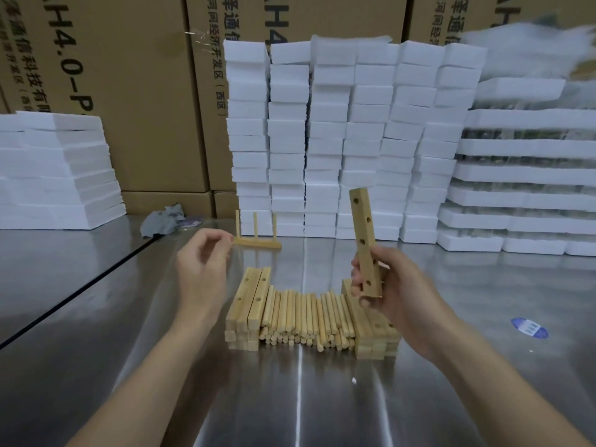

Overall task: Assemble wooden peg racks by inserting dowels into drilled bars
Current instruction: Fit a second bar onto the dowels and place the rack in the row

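While the right hand (pixel 396 291) grips a drilled bar (pixel 364 240) by its lower end, holding it nearly upright above the pile with its holes facing the person and every hole empty, the left hand (pixel 201 269) hangs raised off to the side. Its fingers are loosely curled around nothing that I can see, their tips just beside the end of the one finished rack (pixel 256 241); whether they touch it I cannot tell. That rack stands on the steel table (pixel 96 317) with three pegs up, so by my reckoning the work has barely begun. A heap of dowels (pixel 306 314) lies between two stacks of bars (pixel 250 304), all waiting. The next move looks to be picking a dowel for the held bar. Behind rise white foam blocks (pixel 338 124) and printed cartons (pixel 129 91).
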Motion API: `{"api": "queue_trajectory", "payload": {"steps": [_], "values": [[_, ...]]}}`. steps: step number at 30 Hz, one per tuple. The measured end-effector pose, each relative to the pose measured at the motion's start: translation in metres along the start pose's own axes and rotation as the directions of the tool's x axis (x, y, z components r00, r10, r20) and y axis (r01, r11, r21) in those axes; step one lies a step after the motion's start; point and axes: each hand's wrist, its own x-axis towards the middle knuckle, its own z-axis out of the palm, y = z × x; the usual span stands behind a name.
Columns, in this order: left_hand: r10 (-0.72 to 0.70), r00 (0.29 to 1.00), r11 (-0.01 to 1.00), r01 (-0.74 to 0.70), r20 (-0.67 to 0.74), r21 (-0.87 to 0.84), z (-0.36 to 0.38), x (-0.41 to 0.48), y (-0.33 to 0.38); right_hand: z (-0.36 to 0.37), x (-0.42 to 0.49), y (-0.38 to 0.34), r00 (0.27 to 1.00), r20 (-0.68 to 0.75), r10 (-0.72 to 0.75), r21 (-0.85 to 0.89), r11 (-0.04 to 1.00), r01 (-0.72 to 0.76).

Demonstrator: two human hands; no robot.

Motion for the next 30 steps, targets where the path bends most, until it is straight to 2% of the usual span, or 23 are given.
{"api": "queue_trajectory", "payload": {"steps": [1,3,6,8,10,12,17,21,23,27,30], "values": [[0.093,0.995,0.995,-0.094,0.033,0.039,0.001,-0.005,0.010,0.004,-0.003,0.000,0.998,0.066,0.008,0.074,0.997,-0.013],[0.297,0.946,0.932,-0.317,0.132,0.177,0.003,-0.017,0.026,0.008,-0.007,0.001,0.991,0.124,-0.039,0.032,0.999,0.036],[0.571,0.763,0.711,-0.644,0.304,0.282,0.011,-0.032,0.038,0.013,-0.010,0.003,0.983,0.110,-0.145,-0.172,0.972,0.163],[0.653,0.650,0.590,-0.758,0.389,0.277,0.018,-0.038,0.038,0.014,-0.013,0.005,0.977,0.100,-0.189,-0.244,0.947,0.208],[0.664,0.621,0.553,-0.783,0.416,0.286,0.022,-0.040,0.033,0.014,-0.014,0.004,0.971,0.097,-0.219,-0.321,0.916,0.239],[0.671,0.622,0.542,-0.783,0.404,0.306,0.023,-0.042,0.028,0.013,-0.012,0.001,0.966,0.116,-0.233,-0.390,0.883,0.260],[0.565,0.740,0.655,-0.671,0.365,0.347,0.027,-0.029,0.031,0.001,-0.003,-0.019,0.946,0.226,-0.231,-0.564,0.761,0.321],[0.605,0.628,0.541,-0.775,0.489,0.327,0.032,-0.026,0.028,-0.024,-0.003,-0.016,0.934,0.152,-0.323,-0.558,0.752,0.351],[0.623,0.604,0.513,-0.795,0.498,0.324,0.030,-0.030,0.023,-0.034,-0.008,-0.006,0.912,0.112,-0.394,-0.579,0.721,0.382],[0.628,0.576,0.470,-0.816,0.522,0.336,0.023,-0.033,0.015,-0.045,-0.012,0.011,0.924,0.136,-0.357,-0.613,0.702,0.361],[0.610,0.554,0.437,-0.832,0.566,0.343,0.018,-0.033,0.018,-0.042,-0.015,0.015,0.902,0.146,-0.406,-0.637,0.659,0.399]]}}
